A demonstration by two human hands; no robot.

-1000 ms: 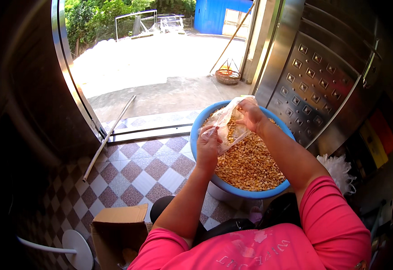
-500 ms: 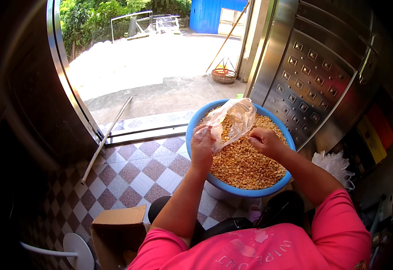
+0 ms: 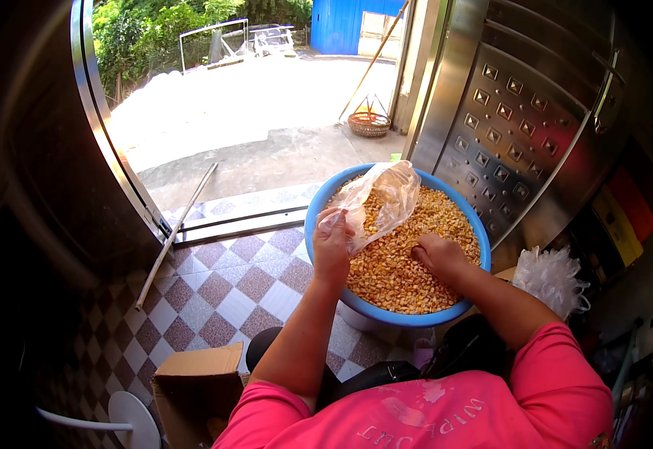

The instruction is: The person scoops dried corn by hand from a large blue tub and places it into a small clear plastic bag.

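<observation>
Tiled floor (image 3: 233, 299); bag (image 3: 397, 191) in left hand (image 3: 331, 248)

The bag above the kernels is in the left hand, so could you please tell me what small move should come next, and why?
I would probably cup the right hand and lift a small scoop of kernels: its fingers are at the pile, partly hidden, while the left hand holds the bag close by.

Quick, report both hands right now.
Left hand: closed, holding the plastic bag.
Right hand: at the corn kernels; open or closed cannot be told.
</observation>
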